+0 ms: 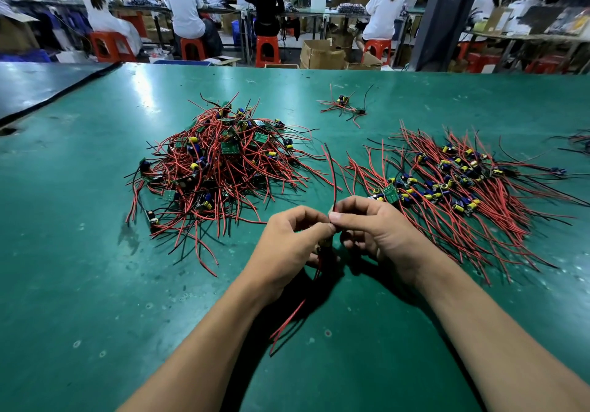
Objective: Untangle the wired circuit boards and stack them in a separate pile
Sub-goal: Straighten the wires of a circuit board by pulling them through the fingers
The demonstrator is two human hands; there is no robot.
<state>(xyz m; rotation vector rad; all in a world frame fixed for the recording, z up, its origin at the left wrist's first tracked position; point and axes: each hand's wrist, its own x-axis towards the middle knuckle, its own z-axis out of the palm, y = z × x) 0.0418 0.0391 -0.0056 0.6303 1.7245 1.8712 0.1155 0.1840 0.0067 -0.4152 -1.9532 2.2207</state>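
Green matting is covering the worktop (95, 252), and both hands are working just above it. The left hand (287, 245) and the right hand (376, 229) are meeting fingertip to fingertip. Each has its fingers curled, with thumb and forefinger pinching the same wire bundle (332, 175). Red and black leads are rising from the pinch toward the gap between the two piles, while more red leads are hanging below the hands and trailing back toward the person. Any board on the bundle is sitting mostly hidden between the palms, so how it is lying cannot be told.

Left of the hands and further back, the tangled heap (217, 169) is lying in a mound, with green boards and yellow and blue components poking out among crossing red and black wires. To the right, the sorted pile (456, 185) is lying flatter, its boards running in a diagonal band and its wires fanning out on both sides. Its near edge is lying just beside the right hand. A small cluster (343, 105) of a few wired boards is sitting apart, beyond both piles. More wires (579, 140) are showing at the right edge.

Beyond the worktop, people (185, 6) are sitting on orange stools (267, 49) at other benches (319, 12), with cardboard boxes (322, 55) standing nearby.
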